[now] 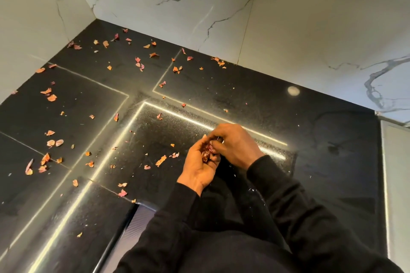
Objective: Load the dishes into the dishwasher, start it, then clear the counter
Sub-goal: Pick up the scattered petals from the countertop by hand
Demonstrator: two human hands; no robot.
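Several dried pink and orange petals point(160, 160) lie scattered over the glossy black counter point(244, 99), mostly to the left and at the back. My left hand point(199, 163) is cupped palm up above the counter's front edge and holds a small pile of gathered petals point(206, 154). My right hand point(235, 144) lies over it from the right, its fingertips pinching at the petals in the left palm. Both arms wear black sleeves.
White marble walls point(177, 6) close the corner at the back and the left. Bright light strips reflect in the counter. A dark gap point(133, 219) opens below the front edge. A pale panel point(397, 184) stands at the right.
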